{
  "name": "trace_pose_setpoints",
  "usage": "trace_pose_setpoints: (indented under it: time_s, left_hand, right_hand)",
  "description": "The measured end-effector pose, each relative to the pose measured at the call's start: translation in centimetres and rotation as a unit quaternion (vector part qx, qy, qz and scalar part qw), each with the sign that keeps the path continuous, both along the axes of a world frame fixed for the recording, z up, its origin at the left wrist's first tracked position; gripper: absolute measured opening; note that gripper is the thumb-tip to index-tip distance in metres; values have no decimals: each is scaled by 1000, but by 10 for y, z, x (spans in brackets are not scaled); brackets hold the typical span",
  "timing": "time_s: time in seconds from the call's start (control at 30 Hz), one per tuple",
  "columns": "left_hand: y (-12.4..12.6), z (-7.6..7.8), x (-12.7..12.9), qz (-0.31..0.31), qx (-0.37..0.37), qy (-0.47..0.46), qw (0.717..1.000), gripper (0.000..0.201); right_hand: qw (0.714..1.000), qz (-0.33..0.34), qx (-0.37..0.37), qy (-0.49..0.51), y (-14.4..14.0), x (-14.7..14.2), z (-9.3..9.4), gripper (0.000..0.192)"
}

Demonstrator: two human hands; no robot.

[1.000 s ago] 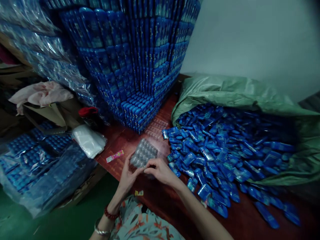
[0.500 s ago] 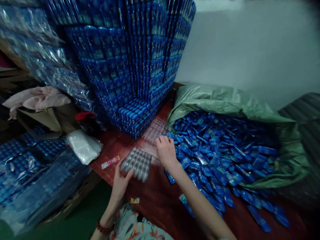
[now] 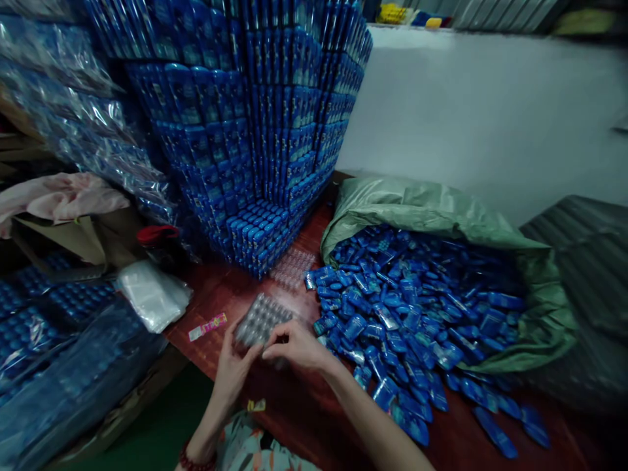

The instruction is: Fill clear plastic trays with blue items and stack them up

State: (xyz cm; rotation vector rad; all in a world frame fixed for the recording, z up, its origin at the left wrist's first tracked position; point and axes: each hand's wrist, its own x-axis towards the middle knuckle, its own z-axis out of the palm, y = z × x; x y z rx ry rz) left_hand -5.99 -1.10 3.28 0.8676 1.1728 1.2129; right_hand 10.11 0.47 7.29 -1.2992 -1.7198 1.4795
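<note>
While unreadable: both hands (image 3: 265,356) on blister tray (image 3: 261,318)

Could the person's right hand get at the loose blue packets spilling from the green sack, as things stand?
Probably yes. The right hand rests at the clear tray, right beside the near edge of the blue packets, which lie uncovered on the table with nothing between.

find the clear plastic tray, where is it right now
In the head view, the clear plastic tray sits low centre on the red table, between both hands, left of the blue packet pile.
</note>
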Motion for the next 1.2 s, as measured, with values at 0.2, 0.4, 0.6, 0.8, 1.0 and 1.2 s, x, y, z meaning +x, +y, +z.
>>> trace_pose_setpoints:
  time_s: [0.2,0.4,0.6,0.8,1.0,1.2]
  left_hand:
    - [0,5,0,-16,-4,-8,1000,71]
    - [1,8,-1,-15,5,0,1000,73]
    - [4,8,-1,-11,12,15,1000,73]
    - [6,1,-4,27,23,24,999,68]
    - [5,-6,-7,71,0,15,997,67]
    - [6,-11,-7,74,-22,7,997,71]
  right_hand:
    - [1000,16,12,-15,6,4,0,9]
    - [987,12,137,-81,0,0,16,12]
    - [989,26,117,-91,6,1,15,12]
    - [909,-81,309,-266,8,3,29,14]
    - [773,-144,357,-505,45,30,41,17]
    - [905,-60,292,-304,38,24,29,13]
